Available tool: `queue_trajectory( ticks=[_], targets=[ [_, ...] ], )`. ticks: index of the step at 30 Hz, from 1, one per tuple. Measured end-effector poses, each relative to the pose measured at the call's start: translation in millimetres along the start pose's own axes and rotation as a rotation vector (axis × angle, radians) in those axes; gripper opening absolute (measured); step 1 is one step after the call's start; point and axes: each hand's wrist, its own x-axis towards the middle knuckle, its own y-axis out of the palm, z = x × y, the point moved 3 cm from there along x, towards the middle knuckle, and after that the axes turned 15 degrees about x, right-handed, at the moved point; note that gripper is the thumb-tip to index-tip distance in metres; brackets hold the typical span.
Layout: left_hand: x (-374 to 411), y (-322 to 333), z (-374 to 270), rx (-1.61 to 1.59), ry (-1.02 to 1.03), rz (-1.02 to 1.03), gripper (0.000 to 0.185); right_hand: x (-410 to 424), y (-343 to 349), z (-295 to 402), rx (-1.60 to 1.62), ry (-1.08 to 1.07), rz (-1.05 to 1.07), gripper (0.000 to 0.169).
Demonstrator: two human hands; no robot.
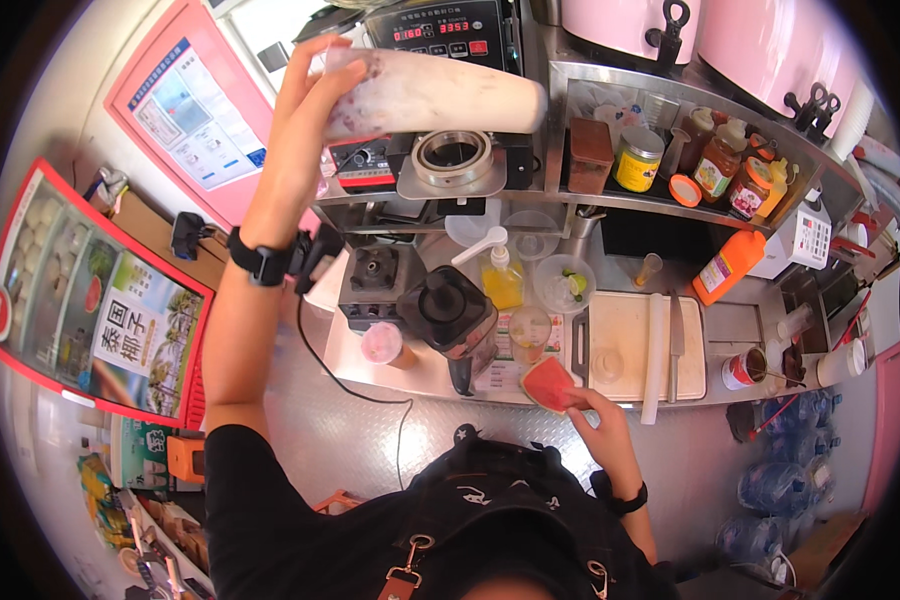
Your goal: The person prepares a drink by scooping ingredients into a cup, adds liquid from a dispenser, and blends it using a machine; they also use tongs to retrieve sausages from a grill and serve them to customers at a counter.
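Note:
Raised high at upper left, my left hand (311, 94) grips the wide end of a tall translucent cup (450, 91). A milky drink with dark reddish bits fills the cup, which lies nearly sideways across the view, its narrow base to the right. Behind it is a cup-sealing machine (450, 161) with a metal ring holder and a lit display. By the counter's front edge, my right hand (596, 420) pinches a red, pale-edged wedge (549, 384) that looks like watermelon. Just left of the wedge stands a black-lidded blender jug (450, 311).
A sealed pink-topped cup (382, 343) stands beside the blender base (379, 277). Right of my wedge, a cutting board (622, 330) bears a knife (676, 337) and a white rod (652, 360). Lime pieces lie in a clear bowl (564, 283). A black cable (345, 390) hangs before the counter.

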Motion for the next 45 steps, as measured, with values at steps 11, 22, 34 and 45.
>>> queue_trajectory(
  ticks=[11, 22, 34, 45],
  targets=[
    [-219.8, 222.3, -13.1, -1.329, -1.03, 0.403, 0.052, 90.0, -45.9, 171.0, 1.021, -0.312, -0.05, 0.083],
    [-300.9, 338.5, -49.8, -1.671, -1.117, 0.657, 0.056, 10.9, -137.5, 131.2, 0.519, -0.251, -0.229, 0.057],
    [-340.8, 372.2, -68.1, -1.624, -1.155, 0.72, 0.055, -45.4, -167.8, 128.9, 0.418, -0.339, -0.229, 0.045],
    [-344.5, 339.6, -71.2, -1.691, -0.994, 0.729, 0.057, -40.4, -145.9, 138.9, 0.686, -0.108, -0.241, 0.066]
  ],
)
